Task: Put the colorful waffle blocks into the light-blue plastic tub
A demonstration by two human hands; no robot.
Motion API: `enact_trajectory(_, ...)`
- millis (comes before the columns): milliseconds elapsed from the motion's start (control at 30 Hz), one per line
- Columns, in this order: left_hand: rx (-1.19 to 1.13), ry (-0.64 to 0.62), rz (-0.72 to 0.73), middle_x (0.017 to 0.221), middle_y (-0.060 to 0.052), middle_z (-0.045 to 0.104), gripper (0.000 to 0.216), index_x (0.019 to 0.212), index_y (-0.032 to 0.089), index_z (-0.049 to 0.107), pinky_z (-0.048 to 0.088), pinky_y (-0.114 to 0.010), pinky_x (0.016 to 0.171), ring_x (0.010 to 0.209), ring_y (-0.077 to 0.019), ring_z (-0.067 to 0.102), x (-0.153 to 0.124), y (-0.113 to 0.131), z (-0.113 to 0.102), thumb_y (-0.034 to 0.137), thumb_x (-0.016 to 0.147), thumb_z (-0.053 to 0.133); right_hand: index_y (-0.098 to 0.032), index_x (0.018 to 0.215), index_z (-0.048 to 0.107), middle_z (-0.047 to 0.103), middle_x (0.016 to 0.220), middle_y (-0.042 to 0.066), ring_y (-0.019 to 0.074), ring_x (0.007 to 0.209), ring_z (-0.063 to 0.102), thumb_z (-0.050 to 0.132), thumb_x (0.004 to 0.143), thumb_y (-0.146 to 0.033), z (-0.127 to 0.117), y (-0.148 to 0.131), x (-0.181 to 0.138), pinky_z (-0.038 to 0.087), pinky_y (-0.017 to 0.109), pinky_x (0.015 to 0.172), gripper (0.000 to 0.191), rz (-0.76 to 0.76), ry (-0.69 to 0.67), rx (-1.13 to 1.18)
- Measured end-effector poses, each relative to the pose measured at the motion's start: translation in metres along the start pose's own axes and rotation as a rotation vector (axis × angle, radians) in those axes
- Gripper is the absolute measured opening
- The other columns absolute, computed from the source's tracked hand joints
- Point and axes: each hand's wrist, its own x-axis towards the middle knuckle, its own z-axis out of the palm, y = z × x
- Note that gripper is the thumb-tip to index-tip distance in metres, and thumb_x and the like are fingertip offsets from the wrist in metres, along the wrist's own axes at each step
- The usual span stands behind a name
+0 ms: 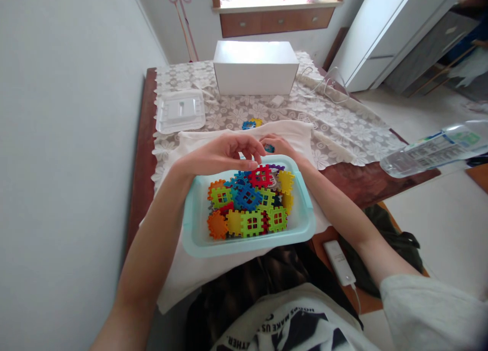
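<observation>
A pale blue plastic bin [305, 224] sits on a white cloth [190, 269] at the near table edge, filled with several colourful interlocking window-shaped blocks [249, 201]. My left hand [224, 155] hovers over the bin's far rim with its fingers curled together in a pinch. My right hand [280, 147] is just beyond the rim, fingers bent around a small blue piece [269, 148]. The two hands nearly touch. A small blue and yellow block cluster [251, 123] lies further back on the cloth.
A clear plastic lid [180, 111] lies at the back left on the lace tablecloth [351, 132]. A white box [255, 66] stands at the far end, with white cables [324, 87] beside it. A white device [339, 262] and dark bag [392, 239] rest at the right.
</observation>
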Motion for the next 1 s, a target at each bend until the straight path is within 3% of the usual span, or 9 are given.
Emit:
enact_trajectory(133, -0.052, 0.034, -0.018, 0.107, -0.008, 0.081, 0.035, 0.118, 0.018, 0.08, 0.059, -0.024, 0.083, 0.095, -0.0149, 0.074, 0.0, -0.004, 0.0, 0.042, 0.095, 0.091, -0.023, 0.106, 0.085, 0.08, 0.127, 0.013, 0.0352, 0.124, 0.072, 0.072, 0.093, -0.055, 0.002, 0.004, -0.001, 0.05, 0.053, 0.118, 0.038, -0.004, -0.044, -0.011)
enact_trajectory(300, -0.078, 0.057, -0.045, 0.108, -0.008, 0.082, 0.034, 0.118, 0.018, 0.079, 0.058, -0.021, 0.076, 0.092, -0.0132, 0.073, -0.001, -0.005, -0.001, 0.042, 0.097, 0.09, -0.024, 0.109, 0.084, 0.078, 0.133, 0.014, 0.0363, 0.132, 0.068, 0.068, 0.099, -0.058, 0.007, 0.006, -0.001, 0.047, 0.056, 0.124, 0.039, 0.022, -0.002, -0.036)
enact_trajectory(467, -0.058, 0.068, -0.06, 0.107, -0.007, 0.081, 0.032, 0.121, 0.018, 0.077, 0.058, -0.019, 0.07, 0.09, -0.0126, 0.073, 0.0, -0.006, -0.001, 0.042, 0.101, 0.086, -0.029, 0.107, 0.082, 0.078, 0.133, 0.01, 0.0345, 0.13, 0.069, 0.067, 0.103, -0.044, 0.005, 0.005, -0.001, 0.049, 0.056, 0.123, 0.022, 0.069, 0.041, -0.066)
enact_trajectory(600, -0.061, 0.091, -0.061, 0.103, -0.008, 0.08, 0.034, 0.12, 0.018, 0.077, 0.06, -0.019, 0.068, 0.087, -0.013, 0.073, 0.001, -0.005, 0.0, 0.044, 0.101, 0.084, -0.026, 0.109, 0.082, 0.079, 0.128, 0.012, 0.0358, 0.128, 0.068, 0.063, 0.107, -0.041, -0.005, 0.005, -0.002, 0.05, 0.058, 0.121, 0.025, 0.145, 0.102, -0.174)
enact_trajectory(700, -0.057, 0.097, -0.064, 0.104, -0.008, 0.08, 0.035, 0.122, 0.017, 0.076, 0.06, -0.019, 0.068, 0.085, -0.0124, 0.072, 0.001, -0.006, 0.001, 0.045, 0.102, 0.084, -0.022, 0.109, 0.082, 0.078, 0.12, 0.015, 0.0368, 0.12, 0.07, 0.069, 0.103, -0.045, -0.016, 0.011, -0.004, 0.052, 0.058, 0.114, 0.027, 0.281, 0.24, -0.269)
enact_trajectory(767, -0.053, 0.095, -0.059, 0.104, -0.009, 0.08, 0.036, 0.123, 0.017, 0.076, 0.059, -0.019, 0.068, 0.085, -0.0122, 0.073, 0.001, -0.006, 0.001, 0.046, 0.102, 0.083, -0.021, 0.109, 0.082, 0.078, 0.114, 0.014, 0.0346, 0.108, 0.071, 0.077, 0.097, -0.051, -0.022, 0.016, -0.006, 0.056, 0.054, 0.104, 0.033, 0.355, 0.261, -0.28)
enact_trajectory(867, -0.044, 0.095, -0.052, 0.105, -0.009, 0.08, 0.037, 0.123, 0.017, 0.076, 0.059, -0.019, 0.069, 0.087, -0.0128, 0.074, 0.0, -0.006, 0.001, 0.047, 0.103, 0.082, -0.022, 0.111, 0.082, 0.077, 0.108, 0.012, 0.0306, 0.095, 0.071, 0.083, 0.091, -0.056, -0.031, 0.022, -0.008, 0.056, 0.049, 0.093, 0.039, 0.381, 0.194, -0.27)
enact_trajectory(1000, -0.041, 0.101, -0.055, 0.107, -0.01, 0.08, 0.038, 0.124, 0.016, 0.075, 0.059, -0.019, 0.069, 0.088, -0.0128, 0.074, 0.0, -0.006, 0.001, 0.047, 0.104, 0.081, -0.024, 0.109, 0.083, 0.076, 0.106, 0.01, 0.0295, 0.091, 0.07, 0.084, 0.091, -0.057, -0.034, 0.022, -0.008, 0.055, 0.049, 0.09, 0.038, 0.341, 0.114, -0.272)
